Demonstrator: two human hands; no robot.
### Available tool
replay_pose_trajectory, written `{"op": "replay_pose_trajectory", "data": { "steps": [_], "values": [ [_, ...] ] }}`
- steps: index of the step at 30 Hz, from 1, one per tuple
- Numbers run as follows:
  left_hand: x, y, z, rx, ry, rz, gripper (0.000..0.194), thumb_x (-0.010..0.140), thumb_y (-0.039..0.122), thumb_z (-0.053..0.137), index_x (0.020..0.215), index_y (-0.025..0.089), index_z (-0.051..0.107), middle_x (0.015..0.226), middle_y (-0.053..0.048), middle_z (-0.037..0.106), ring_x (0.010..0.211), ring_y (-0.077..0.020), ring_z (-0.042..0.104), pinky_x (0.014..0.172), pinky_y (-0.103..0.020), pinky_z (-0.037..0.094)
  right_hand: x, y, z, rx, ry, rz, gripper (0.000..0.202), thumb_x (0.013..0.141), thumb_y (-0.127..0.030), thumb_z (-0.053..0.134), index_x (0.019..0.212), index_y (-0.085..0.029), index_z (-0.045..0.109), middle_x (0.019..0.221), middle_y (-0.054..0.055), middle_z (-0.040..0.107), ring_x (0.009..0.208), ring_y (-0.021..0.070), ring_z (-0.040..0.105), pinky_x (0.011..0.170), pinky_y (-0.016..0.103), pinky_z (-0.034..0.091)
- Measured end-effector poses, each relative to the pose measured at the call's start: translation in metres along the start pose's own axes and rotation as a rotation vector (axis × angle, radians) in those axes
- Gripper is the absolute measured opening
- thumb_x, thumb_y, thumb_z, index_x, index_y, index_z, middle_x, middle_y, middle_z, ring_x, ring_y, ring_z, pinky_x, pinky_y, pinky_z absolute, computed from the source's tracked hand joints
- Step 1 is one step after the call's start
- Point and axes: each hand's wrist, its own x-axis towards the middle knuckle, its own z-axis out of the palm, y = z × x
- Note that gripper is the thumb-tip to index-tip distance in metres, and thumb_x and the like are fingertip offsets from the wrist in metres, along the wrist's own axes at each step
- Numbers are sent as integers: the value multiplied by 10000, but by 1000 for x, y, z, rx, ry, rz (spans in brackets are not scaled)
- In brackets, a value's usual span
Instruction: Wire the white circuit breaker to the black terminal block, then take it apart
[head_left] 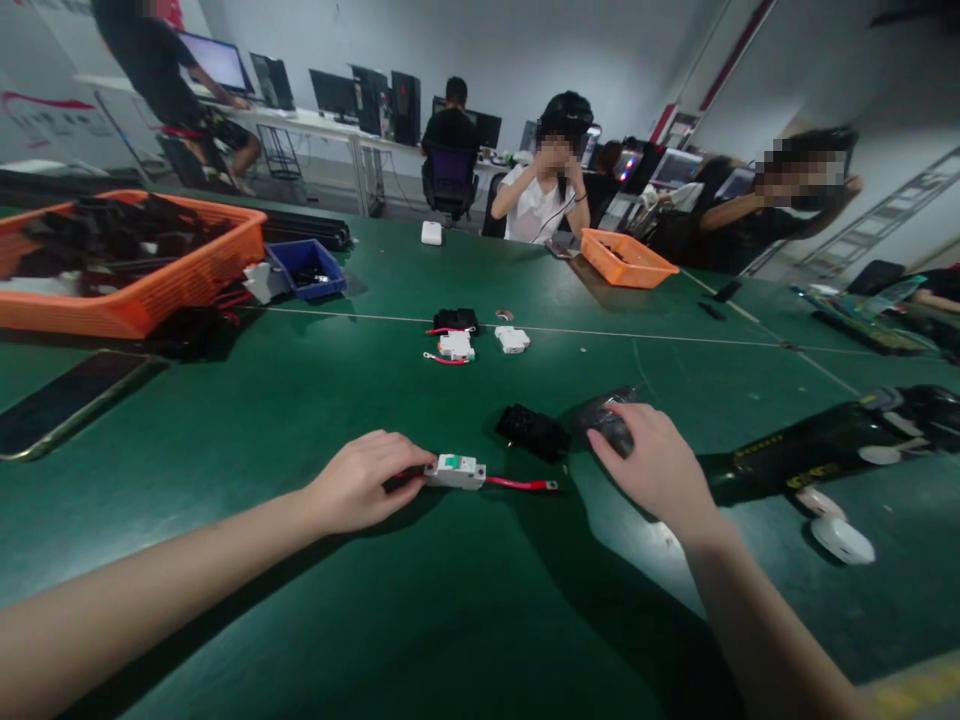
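Observation:
My left hand (367,480) pinches the left end of a small white circuit breaker (457,470) with a green switch lever. A short red wire (521,484) with a metal lug sticks out of the breaker's right end, over the green tabletop. My right hand (660,465) is at a dark plastic bag (606,420), thumb and forefinger apart along its near edge; the other fingers are largely hidden. Between the hands, slightly farther off, lies a black plastic part (532,432).
Farther back lie a white breaker piece (512,340), another breaker (456,346) with red wires and a black block (455,320). Orange baskets (135,305) (630,262) and a blue bin (307,268) hold parts. A phone (75,400) lies left, a black bottle (817,445) right. People sit beyond.

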Motion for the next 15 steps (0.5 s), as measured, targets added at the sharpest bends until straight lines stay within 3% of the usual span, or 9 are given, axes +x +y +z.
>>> {"op": "replay_pose_trajectory", "data": {
  "steps": [3, 5, 9, 15],
  "values": [
    [-2, 1, 0, 19, 13, 19, 267, 920, 216, 565, 1182, 190, 608, 1031, -65, 707, 911, -167, 655, 783, -311, 508, -6, 31, 4, -141, -237, 197, 615, 818, -575, 634, 1190, -89, 576, 1082, 214, 620, 988, 372, 628, 836, 469, 500],
    [-3, 2, 0, 42, 20, 20, 264, 920, 225, 570, 1178, 189, 611, 1033, -63, 708, 910, -169, 653, 778, -311, 508, -8, 44, 12, -142, -334, 306, 669, 822, -622, 591, 1211, -78, 560, 1146, 235, 586, 936, 352, 658, 785, 440, 507],
    [-5, 4, 1, 96, 42, 17, 258, 924, 252, 571, 1167, 186, 626, 1019, -62, 708, 902, -169, 652, 773, -309, 505, -1, 58, 26, -107, -431, 447, 625, 812, -629, 576, 1131, -92, 603, 1112, 221, 622, 916, 336, 672, 752, 394, 493],
    [-7, 9, -1, 140, 53, 11, 249, 936, 289, 557, 1149, 190, 639, 1000, -53, 710, 888, -166, 650, 761, -310, 494, 9, 65, 25, -37, -469, 463, 549, 784, -608, 621, 1030, -118, 643, 921, 160, 705, 848, 312, 679, 684, 344, 464]
  ]
}}
